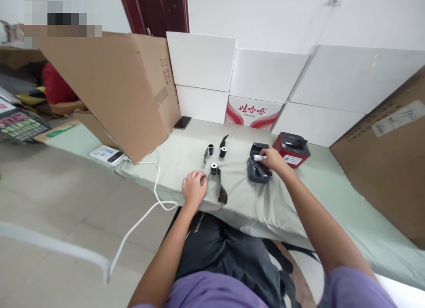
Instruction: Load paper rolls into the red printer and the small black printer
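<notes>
My right hand is closed on a small white paper roll, at the opening of a small dark blue printer. The printer's black lid stands raised at the back, and a dark strip lies across its front. My left hand rests on the cloth with fingers curled; whether anything is inside them is hidden. Just beyond it stands a black paper roll with a white end, its loose dark strip trailing toward me. Two more black rolls, one left and one right, sit farther back.
Behind the blue printer stands a red and black printer. White panels line the back. Large cardboard boxes flank the table, left and right. A white cable hangs over the left front edge. A person in red sits beyond.
</notes>
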Demonstrator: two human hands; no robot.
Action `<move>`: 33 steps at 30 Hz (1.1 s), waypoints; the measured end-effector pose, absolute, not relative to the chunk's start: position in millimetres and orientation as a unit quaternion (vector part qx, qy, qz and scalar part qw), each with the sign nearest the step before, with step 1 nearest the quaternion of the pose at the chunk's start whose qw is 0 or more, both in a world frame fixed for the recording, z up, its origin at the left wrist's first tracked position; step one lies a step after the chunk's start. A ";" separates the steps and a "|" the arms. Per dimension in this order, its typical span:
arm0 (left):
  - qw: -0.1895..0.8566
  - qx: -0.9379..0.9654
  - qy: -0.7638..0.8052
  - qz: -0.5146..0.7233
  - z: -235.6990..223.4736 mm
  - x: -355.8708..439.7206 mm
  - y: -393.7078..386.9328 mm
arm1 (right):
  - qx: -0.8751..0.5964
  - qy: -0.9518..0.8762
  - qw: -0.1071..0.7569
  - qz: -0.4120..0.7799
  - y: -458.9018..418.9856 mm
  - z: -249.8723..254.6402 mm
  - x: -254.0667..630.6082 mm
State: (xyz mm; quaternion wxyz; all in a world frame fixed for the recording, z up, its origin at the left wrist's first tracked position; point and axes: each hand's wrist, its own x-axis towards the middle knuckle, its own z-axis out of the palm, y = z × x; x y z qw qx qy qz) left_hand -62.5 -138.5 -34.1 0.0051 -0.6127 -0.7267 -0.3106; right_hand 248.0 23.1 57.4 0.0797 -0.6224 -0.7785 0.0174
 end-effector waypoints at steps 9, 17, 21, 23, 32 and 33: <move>0.004 -0.611 -0.729 -0.308 -34.6 -62.8 -138.6 | -0.562 -0.734 0.330 0.191 -2.4 120.3 233.1; -0.005 -0.610 -0.730 -0.307 -34.1 -62.6 -139.2 | -0.519 -0.808 0.221 0.172 0.1 101.9 136.0; -0.008 -0.611 -0.731 -0.304 -33.8 -63.0 -139.3 | -0.482 -0.862 0.120 0.105 8.1 75.3 90.4; -0.011 -0.612 -0.731 -0.301 -33.6 -63.1 -139.2 | -0.489 -0.866 0.069 0.080 11.7 64.2 77.4; -0.019 -0.613 -0.727 -0.307 -32.9 -63.3 -140.6 | -0.511 -0.853 0.083 0.064 14.1 70.3 85.1; -0.019 -0.613 -0.726 -0.309 -32.8 -63.3 -140.7 | -0.517 -0.846 0.112 0.058 18.1 74.9 90.0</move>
